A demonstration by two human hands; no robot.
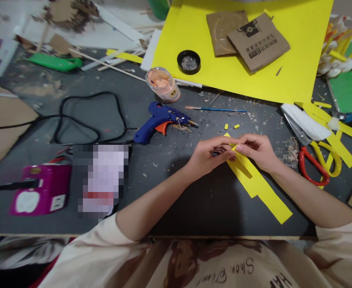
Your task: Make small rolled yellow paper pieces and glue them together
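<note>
My left hand (209,154) and my right hand (258,151) meet fingertip to fingertip over the table. Both are closed in a pinch on a small piece of yellow paper (237,147), mostly hidden by the fingers. Beneath them, yellow paper strips (271,202) lie slantwise on the dark tabletop, running toward the front edge. Just beyond my fingertips are two tiny yellow paper rolls (236,126). A blue glue gun (160,120) with an orange trigger rests to the left of my hands, its nozzle pointing right.
Red-and-yellow-handled scissors (313,166) lie at right beside yellow offcuts. Behind my hands are a thin blue paintbrush (220,109), an open jar (164,86) and a large yellow sheet (271,86) bearing cardboard pieces (259,42). A black cord (87,94) loops at left, near a magenta box (45,188).
</note>
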